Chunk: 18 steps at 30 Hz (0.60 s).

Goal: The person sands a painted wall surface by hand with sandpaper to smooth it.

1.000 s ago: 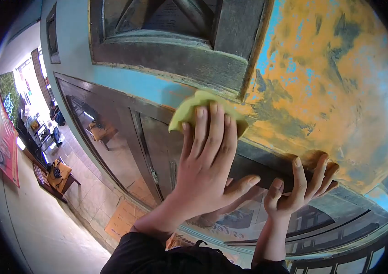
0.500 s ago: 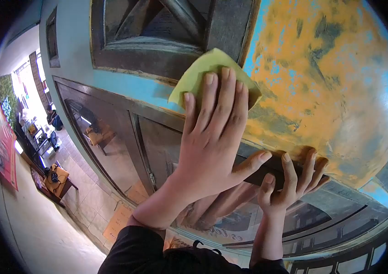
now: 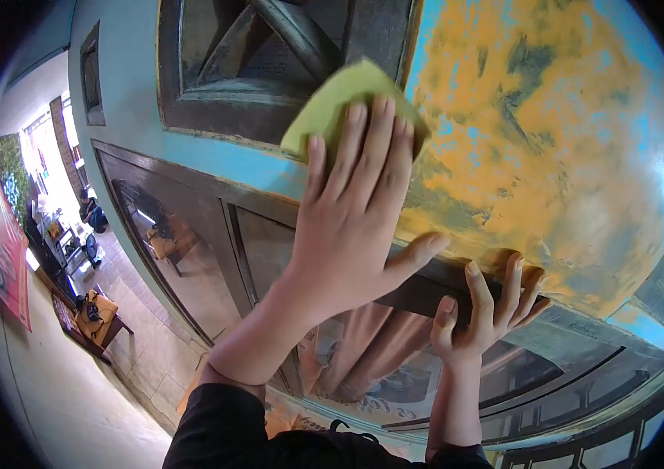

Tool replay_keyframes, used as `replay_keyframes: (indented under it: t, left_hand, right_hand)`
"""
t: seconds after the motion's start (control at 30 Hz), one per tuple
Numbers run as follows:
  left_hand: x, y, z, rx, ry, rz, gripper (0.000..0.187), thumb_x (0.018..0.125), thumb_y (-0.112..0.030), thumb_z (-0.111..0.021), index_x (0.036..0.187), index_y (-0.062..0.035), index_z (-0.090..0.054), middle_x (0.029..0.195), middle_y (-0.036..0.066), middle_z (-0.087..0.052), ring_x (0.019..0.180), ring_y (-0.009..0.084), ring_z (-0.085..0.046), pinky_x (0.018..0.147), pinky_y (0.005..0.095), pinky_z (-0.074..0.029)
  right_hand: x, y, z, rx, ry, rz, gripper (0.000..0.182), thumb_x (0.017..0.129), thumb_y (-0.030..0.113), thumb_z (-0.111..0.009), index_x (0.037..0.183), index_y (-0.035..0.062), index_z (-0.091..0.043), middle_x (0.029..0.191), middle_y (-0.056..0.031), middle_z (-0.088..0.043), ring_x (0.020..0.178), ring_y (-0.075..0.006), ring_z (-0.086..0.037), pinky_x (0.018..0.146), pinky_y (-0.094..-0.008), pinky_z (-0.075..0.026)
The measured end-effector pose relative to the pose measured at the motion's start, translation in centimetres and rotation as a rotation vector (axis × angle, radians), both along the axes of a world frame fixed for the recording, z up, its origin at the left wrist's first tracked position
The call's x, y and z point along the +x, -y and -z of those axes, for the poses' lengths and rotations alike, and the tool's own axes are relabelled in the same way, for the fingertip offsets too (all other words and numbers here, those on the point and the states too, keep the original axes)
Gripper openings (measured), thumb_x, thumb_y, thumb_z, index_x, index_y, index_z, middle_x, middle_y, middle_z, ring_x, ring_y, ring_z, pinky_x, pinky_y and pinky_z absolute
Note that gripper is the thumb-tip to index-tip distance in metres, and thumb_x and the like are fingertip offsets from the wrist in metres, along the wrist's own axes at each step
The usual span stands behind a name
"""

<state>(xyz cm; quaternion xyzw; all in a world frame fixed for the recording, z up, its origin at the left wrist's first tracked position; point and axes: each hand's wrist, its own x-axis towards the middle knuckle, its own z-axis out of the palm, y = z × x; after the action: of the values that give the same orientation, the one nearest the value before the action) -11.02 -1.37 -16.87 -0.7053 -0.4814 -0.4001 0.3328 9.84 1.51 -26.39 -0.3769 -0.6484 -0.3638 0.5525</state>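
Observation:
My left hand (image 3: 351,211) lies with its fingers stretched over a yellow-green sheet of sandpaper (image 3: 324,117), pressing it to the wall. The sheet overlaps the lower right corner of a dark wooden window frame (image 3: 262,117) and the edge of an orange-yellow patched area (image 3: 535,164) of the blue wall. Its underside is hidden. To the lower right, my right hand (image 3: 484,316) is empty, its fingers spread and their tips resting along the dark wooden beam (image 3: 418,291) below the patched area.
Glass-paned wooden doors (image 3: 175,234) stand below the wall. Far left, down a tiled floor (image 3: 152,352), are a chair (image 3: 97,316) with dark things on it and a crouching person (image 3: 92,211). A red banner (image 3: 3,242) hangs at the left edge.
My left hand and the sandpaper have shifted slightly up along the wall. The view has turned a little. My right hand keeps its place on the beam.

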Motion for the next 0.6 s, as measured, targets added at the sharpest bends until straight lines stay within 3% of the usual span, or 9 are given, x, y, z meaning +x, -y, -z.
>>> replay_keyframes:
  t: [0.03, 0.13, 0.2, 0.27, 0.4, 0.53, 0.6]
  left_hand:
    - [0.1, 0.5, 1.8, -0.051, -0.002, -0.013, 0.098, 0.095, -0.064, -0.048, 0.152, 0.0119, -0.024, 0.162, 0.034, -0.016, 0.151, 0.0512, -0.011, 0.118, 0.0669, -0.006]
    - [0.6, 1.4, 8.8, -0.145, -0.003, -0.004, 0.098, 0.096, -0.065, -0.046, 0.152, 0.0119, -0.024, 0.162, 0.034, -0.014, 0.152, 0.0509, -0.009, 0.118, 0.0669, -0.004]
    - [0.2, 0.5, 8.7, -0.060, -0.014, -0.030, 0.095, 0.096, -0.065, -0.046, 0.152, 0.0091, -0.028, 0.163, 0.030, -0.017, 0.152, 0.0486, -0.010, 0.118, 0.0664, -0.004]
    - [-0.5, 0.5, 4.1, -0.043, 0.042, -0.003, 0.089, 0.095, -0.062, -0.050, 0.153, 0.0037, -0.034, 0.164, 0.024, -0.023, 0.153, 0.0436, -0.015, 0.118, 0.0660, -0.007]
    - [-0.6, 0.2, 0.6, 0.027, 0.028, -0.015, 0.087, 0.095, -0.060, -0.050, 0.152, 0.0038, -0.034, 0.164, 0.023, -0.022, 0.153, 0.0427, -0.015, 0.119, 0.0637, -0.007]
    - [0.4, 1.2, 9.0, -0.126, -0.027, -0.007, 0.093, 0.097, -0.065, -0.044, 0.151, 0.0090, -0.029, 0.163, 0.030, -0.017, 0.153, 0.0462, -0.011, 0.120, 0.0634, -0.003]
    - [-0.1, 0.1, 9.4, -0.042, -0.037, -0.062, 0.092, 0.097, -0.064, -0.044, 0.152, 0.0082, -0.029, 0.163, 0.029, -0.018, 0.153, 0.0463, -0.011, 0.119, 0.0645, -0.003]
  right_hand:
    - [0.0, 0.0, 0.1, -0.013, -0.022, -0.007, 0.036, 0.094, 0.050, -0.055, 0.116, 0.0298, -0.075, 0.151, -0.0132, -0.051, 0.151, -0.0439, -0.023, 0.121, -0.0636, 0.003]
    - [0.3, -0.1, 0.3, 0.001, 0.007, -0.003, 0.036, 0.094, 0.051, -0.054, 0.116, 0.0305, -0.074, 0.151, -0.0127, -0.050, 0.151, -0.0435, -0.023, 0.121, -0.0632, 0.003]
    - [0.2, -0.1, 0.2, -0.004, 0.001, -0.001, 0.036, 0.095, 0.050, -0.054, 0.116, 0.0305, -0.074, 0.152, -0.0125, -0.050, 0.151, -0.0434, -0.023, 0.121, -0.0631, 0.004]
    - [0.1, 0.1, 0.1, -0.018, -0.003, -0.008, 0.035, 0.095, 0.050, -0.054, 0.116, 0.0304, -0.074, 0.152, -0.0124, -0.049, 0.151, -0.0434, -0.024, 0.121, -0.0631, 0.004]
    - [-0.3, 0.1, 0.3, -0.021, -0.032, -0.024, 0.034, 0.094, 0.048, -0.056, 0.116, 0.0302, -0.074, 0.153, -0.0124, -0.049, 0.151, -0.0435, -0.024, 0.121, -0.0631, 0.004]
    - [0.0, 0.1, 0.6, -0.037, -0.010, -0.014, 0.034, 0.092, 0.047, -0.058, 0.115, 0.0294, -0.075, 0.153, -0.0123, -0.048, 0.152, -0.0433, -0.022, 0.121, -0.0627, 0.005]
    - [0.0, 0.1, 0.6, -0.031, 0.012, 0.002, 0.034, 0.092, 0.047, -0.059, 0.116, 0.0291, -0.074, 0.154, -0.0121, -0.047, 0.152, -0.0429, -0.021, 0.121, -0.0626, 0.005]
